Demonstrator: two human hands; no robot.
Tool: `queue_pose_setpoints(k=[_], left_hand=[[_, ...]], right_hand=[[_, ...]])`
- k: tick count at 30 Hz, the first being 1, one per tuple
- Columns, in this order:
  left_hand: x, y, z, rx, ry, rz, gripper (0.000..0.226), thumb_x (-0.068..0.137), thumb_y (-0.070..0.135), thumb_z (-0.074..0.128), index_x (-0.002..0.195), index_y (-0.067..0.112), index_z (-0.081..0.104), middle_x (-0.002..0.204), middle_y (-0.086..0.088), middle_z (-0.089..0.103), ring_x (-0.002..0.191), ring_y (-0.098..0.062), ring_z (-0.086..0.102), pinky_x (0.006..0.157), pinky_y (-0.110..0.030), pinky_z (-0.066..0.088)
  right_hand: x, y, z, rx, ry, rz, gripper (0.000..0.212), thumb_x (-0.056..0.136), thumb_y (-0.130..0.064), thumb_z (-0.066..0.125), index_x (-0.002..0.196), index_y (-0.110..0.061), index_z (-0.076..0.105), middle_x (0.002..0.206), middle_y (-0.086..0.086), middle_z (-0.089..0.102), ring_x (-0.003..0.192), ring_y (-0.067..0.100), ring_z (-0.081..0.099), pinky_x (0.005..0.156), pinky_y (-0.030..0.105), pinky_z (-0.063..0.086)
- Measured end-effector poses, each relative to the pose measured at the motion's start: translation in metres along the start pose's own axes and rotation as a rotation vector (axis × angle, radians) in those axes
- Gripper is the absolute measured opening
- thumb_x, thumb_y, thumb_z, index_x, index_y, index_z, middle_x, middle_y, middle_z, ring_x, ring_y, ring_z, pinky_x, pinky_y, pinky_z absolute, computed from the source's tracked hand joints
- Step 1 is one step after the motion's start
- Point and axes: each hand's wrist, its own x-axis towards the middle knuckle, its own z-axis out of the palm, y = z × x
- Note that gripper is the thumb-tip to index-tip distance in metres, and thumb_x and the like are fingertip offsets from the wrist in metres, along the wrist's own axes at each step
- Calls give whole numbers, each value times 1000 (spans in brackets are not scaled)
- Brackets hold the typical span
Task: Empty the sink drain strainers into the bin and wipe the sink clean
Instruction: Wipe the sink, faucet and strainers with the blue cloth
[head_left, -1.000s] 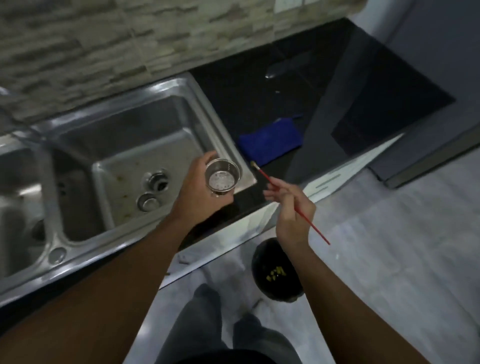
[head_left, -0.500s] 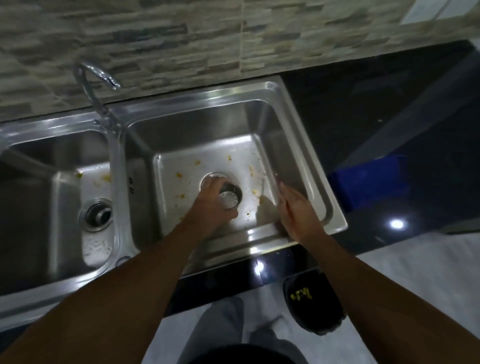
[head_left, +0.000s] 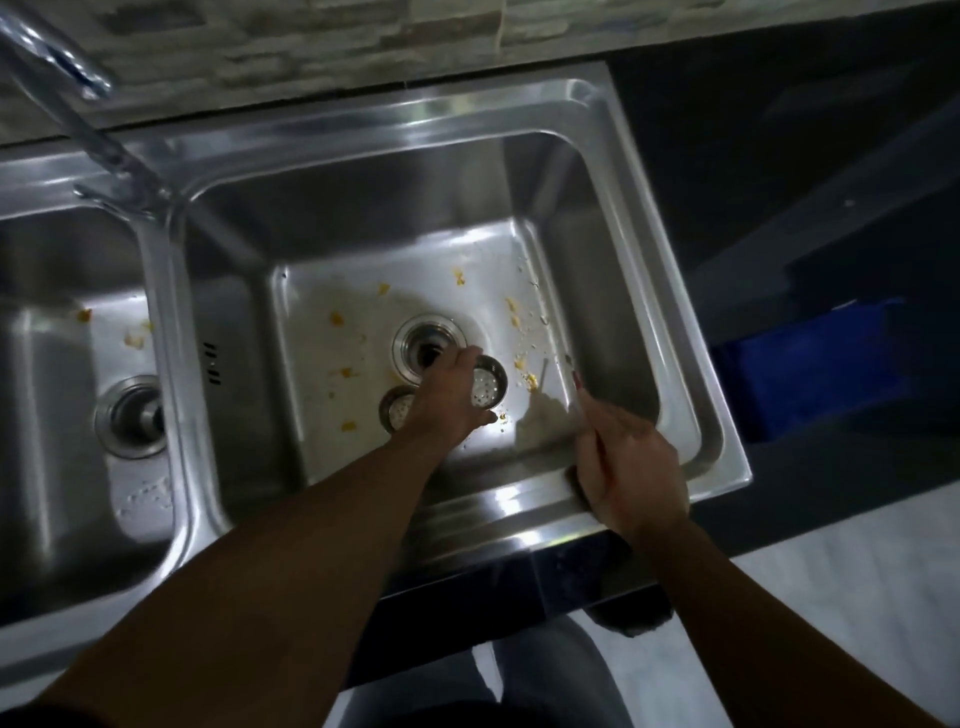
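strainer (head_left: 488, 387): small perforated steel cup, gripped at its rim by the left hand (head_left: 451, 402), fingers closed around it; held low inside the right basin (head_left: 613, 291), just beside the open drain hole (head_left: 428, 345), perforated bottom turned up toward the camera.

second strainer (head_left: 397, 410): same pattern, seen on the basin floor just left of the left hand, partly hidden behind the wrist.

right hand (head_left: 626, 467): placed over the near right corner of the right basin, fingers curled around a thin stick (head_left: 574, 376); stick tip is pointed into the basin toward the right wall. stick detail is blurred; a reddish tint is made out near the tip.

right basin: stainless steel, floor scattered with yellow food scraps (head_left: 514, 312), most of them lying right of and behind the drain hole; a pale watery film is noted around the drain.

left basin (head_left: 67, 467): stainless steel, its drain fitting (head_left: 130, 415) seen at the floor; a few yellow scraps and water droplets are noted near it.

tap (head_left: 67, 98): chrome, mounted on the divider behind the two basins, spout blurred at upper left.

bench (head_left: 779, 156): black, glossy, surrounding the sink on the right.

blue cloth (head_left: 810, 374): laid on the bench, right of the sink, apart from its rim.

dark bin (head_left: 631, 621): only a sliver is seen on the pale floor below the bench edge.
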Motion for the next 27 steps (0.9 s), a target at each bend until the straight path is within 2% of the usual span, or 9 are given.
queue_pose_setpoints(k=[4, 6, 9, 12, 18, 21, 24, 27], left_hand=[[10, -3, 13, -4, -5, -3, 95, 64, 33, 94, 142, 16, 42, 145, -8, 41, 130, -31, 47, 106, -40, 43], [12, -4, 18, -13, -11, -15, 97, 62, 33, 94, 142, 17, 42, 143, -7, 42, 128, -30, 48, 105, -40, 46], [11, -4, 26, -26, -2, -28, 100, 60, 35, 95, 142, 15, 42, 142, -7, 43, 130, -27, 46, 106, -36, 42], [11, -1, 29, -46, 7, -55, 103, 58, 37, 95, 144, 15, 41, 143, -6, 43, 133, -26, 42, 107, -33, 38], [4, 8, 17, -109, 4, -84, 108, 58, 50, 92, 146, 23, 36, 144, -3, 47, 132, -26, 47, 108, -40, 43], [-11, 13, 7, -79, 52, -69, 96, 71, 57, 82, 148, 24, 34, 149, -1, 46, 137, -23, 44, 112, -38, 38], [-34, 20, -3, -74, 117, -30, 72, 84, 50, 72, 143, 21, 43, 143, -3, 52, 133, -24, 49, 108, -36, 40], [-62, 30, -11, -56, 125, 5, 54, 92, 49, 59, 136, 17, 54, 134, -5, 59, 125, -25, 54, 105, -39, 44]], right_hand=[[1, 5, 1, -7, -18, -42, 39, 99, -23, 47, 133, -11, 62, 110, 3, 74, 97, 15, 68, 96, 36, 53], [2, 7, 3, -2, -24, -66, 39, 100, -25, 44, 132, -12, 62, 112, 3, 74, 100, 15, 69, 104, 43, 49], [3, 8, 5, 21, -5, -78, 41, 102, -29, 38, 134, -17, 59, 113, 0, 74, 104, 13, 69, 113, 39, 41], [3, 9, 6, 37, 24, -80, 40, 102, -29, 38, 134, -19, 58, 111, -1, 74, 102, 10, 69, 110, 42, 45], [3, 12, 8, 37, 25, -100, 41, 101, -30, 37, 137, -21, 54, 106, -2, 74, 99, 9, 68, 108, 42, 47], [4, 11, 8, 32, 50, -96, 34, 102, -31, 37, 128, -24, 56, 100, -6, 73, 90, 1, 63, 103, 40, 50], [4, 8, 5, 52, 91, -103, 22, 101, -29, 40, 116, -27, 55, 94, -6, 71, 85, 2, 63, 95, 35, 54], [7, 6, -2, 208, 125, -96, 16, 102, -17, 45, 112, -22, 57, 83, -4, 67, 73, 3, 59, 78, 27, 56]])
